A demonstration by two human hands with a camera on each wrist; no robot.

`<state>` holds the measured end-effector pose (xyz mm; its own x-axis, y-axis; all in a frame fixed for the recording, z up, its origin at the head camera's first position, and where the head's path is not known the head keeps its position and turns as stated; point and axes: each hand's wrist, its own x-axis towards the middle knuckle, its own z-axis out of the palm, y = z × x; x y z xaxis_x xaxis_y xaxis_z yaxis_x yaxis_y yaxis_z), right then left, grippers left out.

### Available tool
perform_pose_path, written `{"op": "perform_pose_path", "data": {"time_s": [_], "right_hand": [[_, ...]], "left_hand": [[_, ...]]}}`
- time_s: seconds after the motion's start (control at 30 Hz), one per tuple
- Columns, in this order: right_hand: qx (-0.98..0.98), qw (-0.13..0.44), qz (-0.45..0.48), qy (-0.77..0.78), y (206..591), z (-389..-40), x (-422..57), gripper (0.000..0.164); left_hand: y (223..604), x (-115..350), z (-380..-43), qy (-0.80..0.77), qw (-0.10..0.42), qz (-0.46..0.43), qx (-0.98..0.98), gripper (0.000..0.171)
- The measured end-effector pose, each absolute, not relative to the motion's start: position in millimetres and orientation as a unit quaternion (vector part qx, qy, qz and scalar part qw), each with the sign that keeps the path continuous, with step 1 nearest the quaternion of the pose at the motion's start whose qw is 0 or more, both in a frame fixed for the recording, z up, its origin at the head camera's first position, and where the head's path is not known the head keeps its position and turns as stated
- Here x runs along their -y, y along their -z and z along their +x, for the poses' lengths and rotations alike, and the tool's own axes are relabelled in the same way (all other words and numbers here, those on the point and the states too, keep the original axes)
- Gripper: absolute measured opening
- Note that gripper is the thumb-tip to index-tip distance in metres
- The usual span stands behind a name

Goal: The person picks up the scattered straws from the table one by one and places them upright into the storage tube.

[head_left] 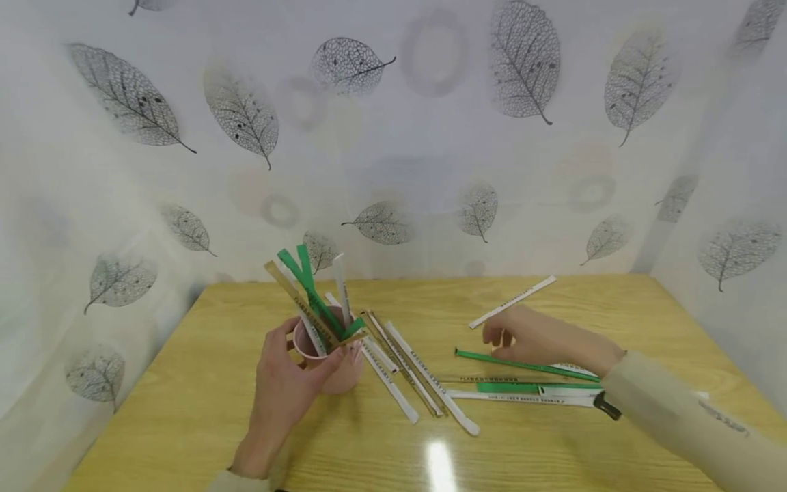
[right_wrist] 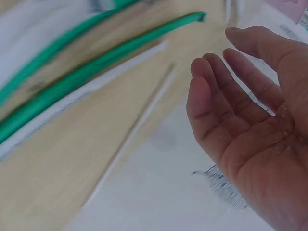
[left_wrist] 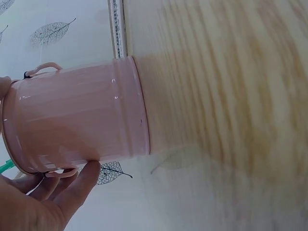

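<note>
My left hand (head_left: pixel 285 383) grips a pink pail (head_left: pixel 338 379) near its rim, thumb on one side and fingers on the other. In the left wrist view the pail (left_wrist: pixel 77 115) shows two small side handles and stands upright on the table. Green, brown and white long thin wrapped sticks (head_left: pixel 310 287) lean out of its mouth. On the right, my right hand (head_left: pixel 535 335) is just above more sticks, close to a green stick (head_left: pixel 479 355) and a white stick (head_left: pixel 516 301). In the right wrist view its fingers (right_wrist: pixel 240 103) are loosely bent and hold nothing.
Several white and brown sticks (head_left: pixel 424 372) lie slanted beside the pail. Green, white and brown sticks (head_left: pixel 510 388) lie in a bunch below my right hand. A leaf-patterned cloth (head_left: pixel 381 157) rises behind the wooden table (head_left: pixel 369 454).
</note>
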<state>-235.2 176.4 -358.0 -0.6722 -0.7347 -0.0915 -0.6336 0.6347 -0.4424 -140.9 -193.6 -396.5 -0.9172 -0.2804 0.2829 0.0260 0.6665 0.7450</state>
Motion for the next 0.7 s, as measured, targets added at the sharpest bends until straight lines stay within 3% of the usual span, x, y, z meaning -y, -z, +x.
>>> {"op": "perform_pose_path", "data": {"time_s": [0.33,0.7], "right_hand": [[-0.929,0.112,-0.317,0.157,380.8,-217.6,-256.3,0.019],[-0.922,0.093,-0.338,0.165,396.3,-216.6,-269.0,0.015]], "left_hand": [[399.3,201.3,-134.8,0.447,0.162,0.082,0.876,0.089],[399.0,200.2,-135.5,0.464,0.150,0.079,0.870,0.087]]}}
